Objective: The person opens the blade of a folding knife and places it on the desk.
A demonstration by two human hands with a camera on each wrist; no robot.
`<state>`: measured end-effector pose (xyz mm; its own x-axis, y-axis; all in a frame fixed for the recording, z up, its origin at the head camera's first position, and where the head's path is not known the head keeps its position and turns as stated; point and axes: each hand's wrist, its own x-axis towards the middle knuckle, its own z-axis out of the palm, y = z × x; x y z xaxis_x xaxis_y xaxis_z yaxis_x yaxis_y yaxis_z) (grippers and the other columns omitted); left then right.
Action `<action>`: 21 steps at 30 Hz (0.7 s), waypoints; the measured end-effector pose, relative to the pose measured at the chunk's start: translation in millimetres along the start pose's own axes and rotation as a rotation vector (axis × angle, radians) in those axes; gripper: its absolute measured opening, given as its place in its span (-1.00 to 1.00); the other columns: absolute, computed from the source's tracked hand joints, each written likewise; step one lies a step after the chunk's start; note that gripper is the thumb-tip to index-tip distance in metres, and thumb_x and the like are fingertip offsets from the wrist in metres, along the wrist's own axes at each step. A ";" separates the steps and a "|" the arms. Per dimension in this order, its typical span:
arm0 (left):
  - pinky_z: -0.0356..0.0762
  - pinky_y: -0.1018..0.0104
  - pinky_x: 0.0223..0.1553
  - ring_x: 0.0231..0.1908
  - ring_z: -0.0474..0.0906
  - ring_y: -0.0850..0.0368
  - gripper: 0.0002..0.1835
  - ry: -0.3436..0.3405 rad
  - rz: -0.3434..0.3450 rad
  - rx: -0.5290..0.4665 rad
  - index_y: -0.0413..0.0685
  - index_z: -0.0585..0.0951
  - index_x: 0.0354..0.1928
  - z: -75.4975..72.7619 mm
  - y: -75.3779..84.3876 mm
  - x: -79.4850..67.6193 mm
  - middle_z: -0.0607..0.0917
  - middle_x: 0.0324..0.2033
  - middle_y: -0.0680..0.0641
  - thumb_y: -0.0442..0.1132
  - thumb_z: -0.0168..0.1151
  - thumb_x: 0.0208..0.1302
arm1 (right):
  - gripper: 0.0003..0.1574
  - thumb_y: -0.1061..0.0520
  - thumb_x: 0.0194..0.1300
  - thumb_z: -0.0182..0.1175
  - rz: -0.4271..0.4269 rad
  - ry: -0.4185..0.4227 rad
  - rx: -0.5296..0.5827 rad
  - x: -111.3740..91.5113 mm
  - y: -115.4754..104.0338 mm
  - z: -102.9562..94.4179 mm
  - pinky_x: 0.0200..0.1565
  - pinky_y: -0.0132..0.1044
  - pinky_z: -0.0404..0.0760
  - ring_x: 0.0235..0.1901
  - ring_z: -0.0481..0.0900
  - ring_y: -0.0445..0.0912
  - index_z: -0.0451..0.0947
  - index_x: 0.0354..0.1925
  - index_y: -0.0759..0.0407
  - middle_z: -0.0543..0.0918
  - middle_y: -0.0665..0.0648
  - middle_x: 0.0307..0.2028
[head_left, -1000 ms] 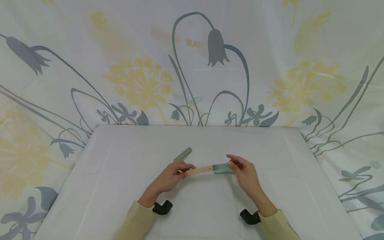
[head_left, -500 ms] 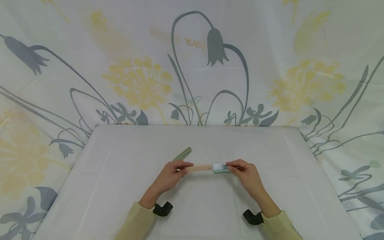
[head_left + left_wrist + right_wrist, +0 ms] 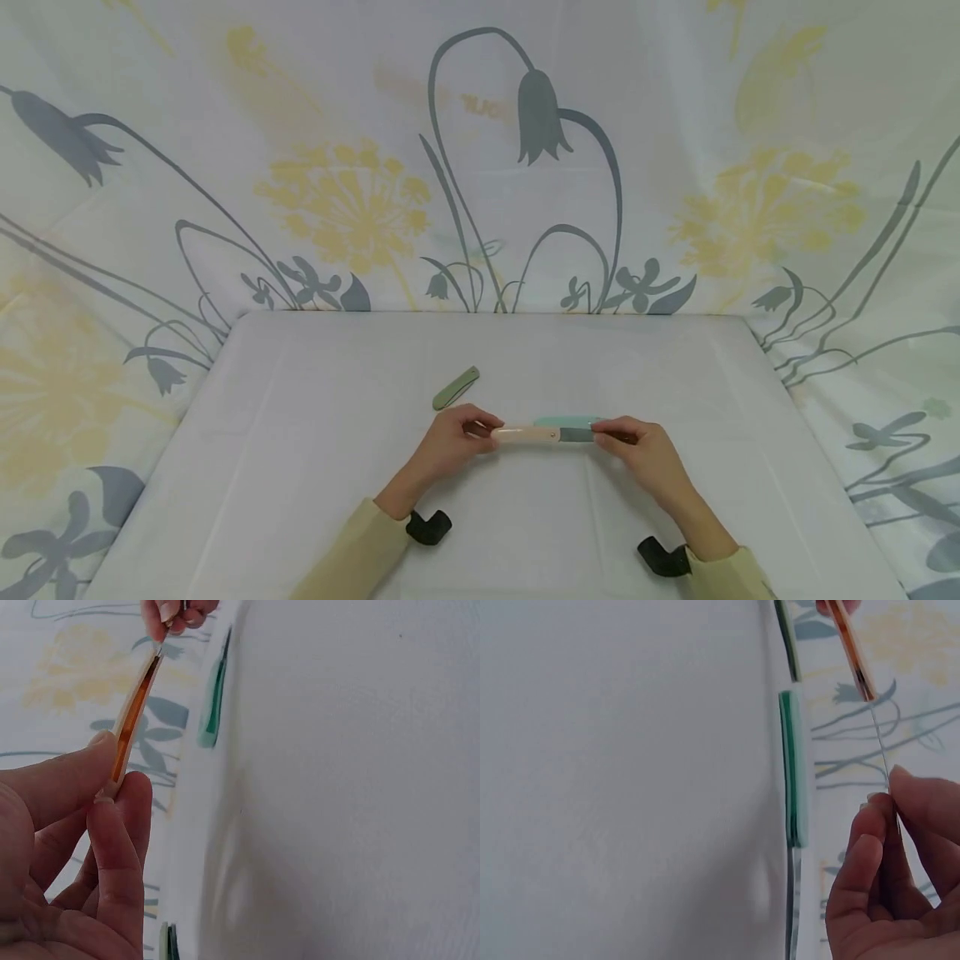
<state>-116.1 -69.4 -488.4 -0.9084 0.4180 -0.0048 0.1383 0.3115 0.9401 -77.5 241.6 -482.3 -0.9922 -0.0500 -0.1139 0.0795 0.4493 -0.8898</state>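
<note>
Both hands hold a folding knife with a pale beige handle (image 3: pixel 527 434) and its metal blade (image 3: pixel 576 435) swung out. The left hand (image 3: pixel 455 442) pinches the handle's end between thumb and fingers. At the other end, the right hand (image 3: pixel 647 454) pinches the blade toward its tip, covering that part. In the left wrist view the slot side of the handle (image 3: pixel 132 724) shows orange-brown. Just behind lies a teal folding knife (image 3: pixel 562 420) on the table; in the right wrist view its blade (image 3: pixel 793 900) extends from the handle.
A folded olive-green knife (image 3: pixel 456 388) lies beyond the left hand. Everything rests on a white table (image 3: pixel 337 358), bordered by a flower-patterned curtain (image 3: pixel 637 192). Black wrist-camera mounts (image 3: pixel 429 528) stick out from the sleeves.
Both hands have moved right and toward the person with the beige knife, which now lies more level. More of the teal knife shows behind it, and the olive-green knife is fully visible.
</note>
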 end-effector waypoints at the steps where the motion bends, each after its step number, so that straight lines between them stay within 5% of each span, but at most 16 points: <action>1: 0.55 0.38 -0.28 -0.27 0.61 0.19 -0.76 -0.003 -0.010 0.007 -0.02 0.69 -0.19 3.6 0.5 2.0 0.65 -0.27 0.03 -0.32 0.39 0.04 | -0.61 -0.09 0.16 0.29 0.006 -0.011 -0.010 -1.8 1.5 -4.0 -0.19 -0.37 0.51 -0.09 0.51 -0.13 0.66 -0.09 0.07 0.64 0.06 -0.06; 12: 0.51 0.36 -0.25 -0.35 0.61 0.29 -0.79 -0.144 -0.055 0.002 0.09 0.70 -0.26 30.3 2.8 25.0 0.68 -0.37 0.14 -0.29 0.41 0.01 | -0.67 -0.08 0.19 0.28 0.021 0.022 -0.219 -8.4 23.0 -31.4 -0.29 -0.38 0.51 -0.22 0.53 -0.13 0.66 -0.12 0.03 0.66 0.07 -0.15; 21: 0.49 0.41 -0.29 -0.42 0.59 0.33 -0.84 -0.150 -0.024 0.028 0.05 0.69 -0.29 47.0 -0.7 37.0 0.64 -0.45 0.16 -0.29 0.39 0.04 | -0.70 -0.06 0.20 0.28 0.059 0.057 -0.327 -9.6 28.0 -41.7 -0.25 -0.31 0.51 -0.12 0.54 -0.05 0.68 -0.15 0.04 0.69 0.05 -0.17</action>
<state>-131.2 -14.1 -505.2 -0.8428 0.5323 -0.0796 0.1302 0.3452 0.9294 -69.7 291.8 -487.7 -0.9913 0.0303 -0.1280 0.1112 0.7127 -0.6926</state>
